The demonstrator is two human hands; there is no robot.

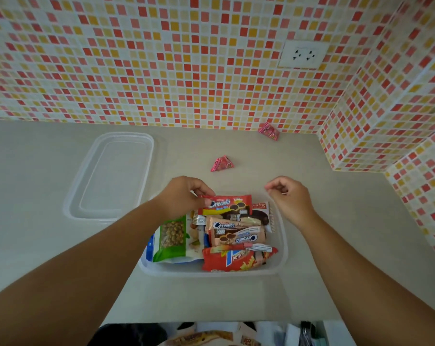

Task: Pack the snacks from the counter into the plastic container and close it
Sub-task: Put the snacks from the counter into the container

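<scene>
In the lower middle of the frame the plastic container (282,250) sits on the counter (49,245), already well filled: a green bag of nuts (172,237) at its left side, a red potato-snack bag (236,260) along its near edge, two brown Cream-O packs (236,233) across the middle and a choco pie pack (261,213) toward the far right. The left hand (181,196) grips the left end of a red Cream-O pack (230,204), thumb and curled fingers pinching the wrapper, and holds it over the far side of the pile. The right hand (290,197) hovers above the container's far right corner with its fingers loosely curled and holding nothing that can be seen.

Most of the packing looks done. Two small pink triangular snacks remain on the counter: the nearer pink snack (222,164) just above the hands, and the farther pink snack (268,131) against the tiled wall (186,58) in the upper right. The clear lid (146,146) lies flat at centre left, well apart from the container, so closing has not begun. What seems left is to set down the red pack, gather the two pink ones, then fit the lid, which may need the heap pressed level first.
</scene>
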